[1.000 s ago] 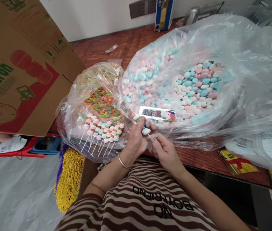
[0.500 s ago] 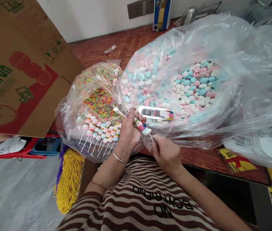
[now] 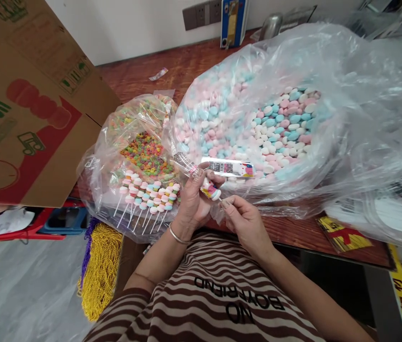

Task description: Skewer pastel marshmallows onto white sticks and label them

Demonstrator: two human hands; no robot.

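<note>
My left hand [image 3: 194, 194] is closed round a candy stick in a printed wrapper [image 3: 209, 189], its white end pointing down to the right. The fingertips of my right hand [image 3: 245, 223] pinch the stick at that end. Just behind, a stack of flat printed wrappers [image 3: 231, 168] lies on the large bag. To the left, several candy skewers [image 3: 151, 197] with white sticks rest on the edge of a clear bag. That bag holds small coloured rings [image 3: 147, 154]. Pink, blue and white candies [image 3: 286, 121] fill the large clear bag.
A cardboard box [image 3: 37, 109] stands at the left edge of the wooden table [image 3: 144, 64]. Gold bead strings [image 3: 101, 270] hang below it. A blue object [image 3: 234, 23] is at the wall, and a yellow and red packet [image 3: 343, 234] lies at the front right.
My left fingers have shifted along the wrapper, which now covers more of the candy. My right fingers have changed their pinch near the stick. The whole view has shifted slightly.
</note>
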